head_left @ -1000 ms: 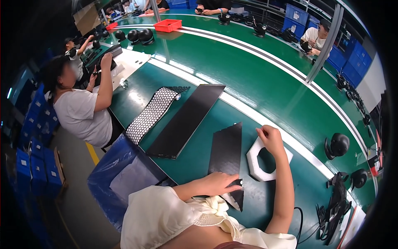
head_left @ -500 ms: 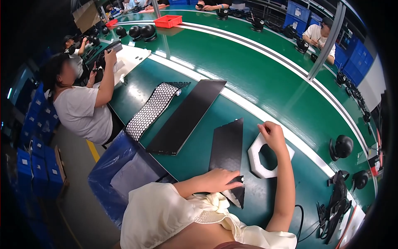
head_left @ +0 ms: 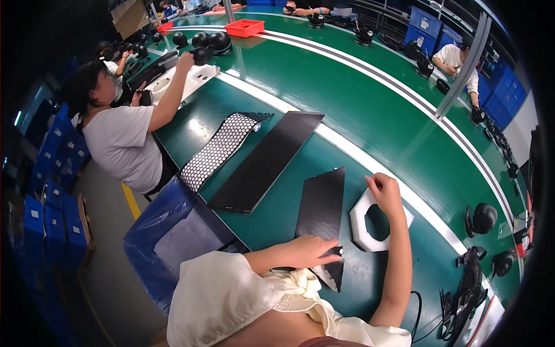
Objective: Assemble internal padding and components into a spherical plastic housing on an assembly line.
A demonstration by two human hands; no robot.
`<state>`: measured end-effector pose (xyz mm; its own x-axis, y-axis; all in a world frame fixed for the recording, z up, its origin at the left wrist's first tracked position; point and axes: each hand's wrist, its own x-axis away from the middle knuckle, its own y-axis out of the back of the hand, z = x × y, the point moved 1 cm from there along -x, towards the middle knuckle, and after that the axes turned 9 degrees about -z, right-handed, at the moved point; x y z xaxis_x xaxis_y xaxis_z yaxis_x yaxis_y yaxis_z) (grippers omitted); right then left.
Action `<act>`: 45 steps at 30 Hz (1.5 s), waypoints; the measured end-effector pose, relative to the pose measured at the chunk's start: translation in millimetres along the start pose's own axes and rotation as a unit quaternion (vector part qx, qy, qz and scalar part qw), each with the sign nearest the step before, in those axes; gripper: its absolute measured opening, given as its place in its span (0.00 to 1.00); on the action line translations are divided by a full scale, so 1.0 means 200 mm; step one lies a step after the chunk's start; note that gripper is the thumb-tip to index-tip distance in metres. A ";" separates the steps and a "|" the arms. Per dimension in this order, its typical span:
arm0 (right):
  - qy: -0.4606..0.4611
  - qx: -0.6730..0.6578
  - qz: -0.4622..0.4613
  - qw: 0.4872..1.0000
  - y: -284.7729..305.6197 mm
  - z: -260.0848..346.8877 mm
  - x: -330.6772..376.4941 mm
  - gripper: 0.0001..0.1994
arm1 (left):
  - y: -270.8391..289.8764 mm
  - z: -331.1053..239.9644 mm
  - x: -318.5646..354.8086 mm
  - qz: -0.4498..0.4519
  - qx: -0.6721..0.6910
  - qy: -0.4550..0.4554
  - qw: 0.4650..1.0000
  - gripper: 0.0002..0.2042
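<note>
My left hand [head_left: 315, 250] rests on the near part of a black sheet [head_left: 321, 202] with slanted ends, which lies on the green bench before me. Its fingers are closed at a small black piece [head_left: 335, 253] with a white spot. My right hand [head_left: 385, 189] is raised over the far side of a white octagonal foam ring [head_left: 363, 226], thumb and fingertips pinched together. Whatever may be between those fingertips is too small to make out. Left of the sheet lies a stack of long black sheets [head_left: 269, 162], and beyond it a strip of white round stickers [head_left: 217, 147].
A blue plastic-lined bin [head_left: 141, 243] stands against the bench's near edge. Black straps and cables [head_left: 462, 292] lie at the right, near black round devices [head_left: 481, 220]. A co-worker [head_left: 124, 133] sits at the left. A red tray [head_left: 244, 28] stands on the far green surface.
The whole view has shifted slightly. My two hands keep nearly the same places over the sheet and ring. The co-worker at the left now reaches to a black round device.
</note>
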<state>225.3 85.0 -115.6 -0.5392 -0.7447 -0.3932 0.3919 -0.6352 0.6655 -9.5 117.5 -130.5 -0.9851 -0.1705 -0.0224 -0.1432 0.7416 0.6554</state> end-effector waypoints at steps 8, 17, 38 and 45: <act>0.000 -0.003 -0.003 1.000 0.00 0.00 0.00 0.13 | 0.01 -0.01 0.00 -0.008 0.009 -0.006 1.000 0.17; 0.001 -0.003 0.001 1.000 0.01 0.01 0.00 0.13 | 0.00 0.00 0.00 -0.010 0.004 -0.013 1.000 0.18; 0.003 -0.004 0.001 1.000 -0.01 0.01 0.01 0.12 | 0.02 -0.03 0.02 -0.005 0.005 0.001 1.000 0.17; 0.040 0.005 -0.015 0.999 -0.02 -0.08 0.00 0.16 | 0.02 -0.03 -0.01 -0.008 0.022 -0.016 1.000 0.16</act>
<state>236.0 84.1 -129.1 -0.4890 -0.7399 -0.4620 0.3685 -0.6552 0.6595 -7.1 118.2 -123.5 -0.9850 -0.1627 -0.0577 -0.1630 0.7672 0.6203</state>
